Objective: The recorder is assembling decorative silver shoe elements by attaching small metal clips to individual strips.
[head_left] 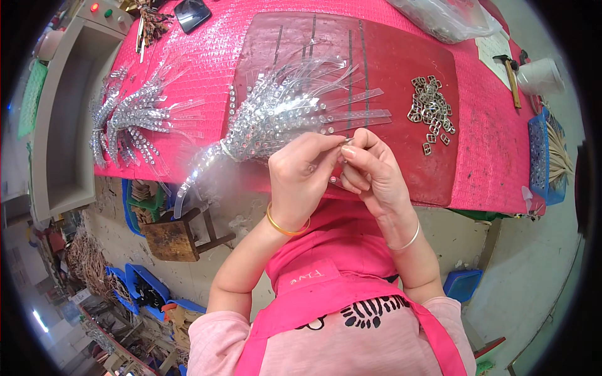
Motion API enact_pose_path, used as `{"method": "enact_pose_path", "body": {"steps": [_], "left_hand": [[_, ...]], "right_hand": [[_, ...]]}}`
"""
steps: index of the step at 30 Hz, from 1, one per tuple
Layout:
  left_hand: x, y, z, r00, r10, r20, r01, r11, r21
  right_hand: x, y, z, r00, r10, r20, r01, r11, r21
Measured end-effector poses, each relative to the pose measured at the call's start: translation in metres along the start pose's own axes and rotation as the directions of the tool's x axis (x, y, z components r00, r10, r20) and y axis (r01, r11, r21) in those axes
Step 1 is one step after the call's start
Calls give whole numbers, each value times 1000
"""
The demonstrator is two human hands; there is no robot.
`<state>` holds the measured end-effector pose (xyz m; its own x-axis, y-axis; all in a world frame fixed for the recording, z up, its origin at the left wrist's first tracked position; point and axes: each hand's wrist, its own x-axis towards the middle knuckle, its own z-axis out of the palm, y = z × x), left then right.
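My left hand (302, 172) and my right hand (375, 168) meet fingertip to fingertip over the near edge of the table, both closed in a pinch. Between them shows a small metal piece (347, 141), probably a buckle, mostly covered by the fingers. Rhinestones (333, 180) glint just below the fingertips, seemingly on a clear strap held there; its ends are hidden. Behind my left hand lies a large tied bundle of clear rhinestone straps (269, 116), its loose ends fanned to the right. A heap of silver buckles (430, 108) rests beyond my right hand.
A dark red mat (407, 169) covers part of the pink tabletop (489, 150). More rhinestone straps (128, 119) lie at left, beside a grey machine housing (63, 125). At right are a hammer (513, 81), a white cup (540, 78) and a blue basket (540, 156). A wooden stool (172, 240) stands below.
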<state>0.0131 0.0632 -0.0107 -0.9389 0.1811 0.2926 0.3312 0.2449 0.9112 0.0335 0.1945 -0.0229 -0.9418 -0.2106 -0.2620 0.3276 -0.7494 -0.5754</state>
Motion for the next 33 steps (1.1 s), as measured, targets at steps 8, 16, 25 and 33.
{"method": "enact_pose_path", "body": {"steps": [8, 16, 25, 33], "left_hand": [[-3, -6, 4, 982, 183, -40, -181, 982, 45], [-12, -10, -23, 889, 316, 332, -412, 868, 276], [3, -12, -27, 676, 240, 697, -446, 886, 128], [11, -20, 14, 934, 166, 318, -306, 831, 465]], "right_hand": [[0, 14, 4, 959, -278, -53, 272, 956, -106], [-8, 4, -3, 990, -139, -32, 137, 989, -59], [24, -46, -30, 875, -288, 389, 220, -479, -850], [-9, -47, -14, 943, -216, 253, 236, -102, -966]]}}
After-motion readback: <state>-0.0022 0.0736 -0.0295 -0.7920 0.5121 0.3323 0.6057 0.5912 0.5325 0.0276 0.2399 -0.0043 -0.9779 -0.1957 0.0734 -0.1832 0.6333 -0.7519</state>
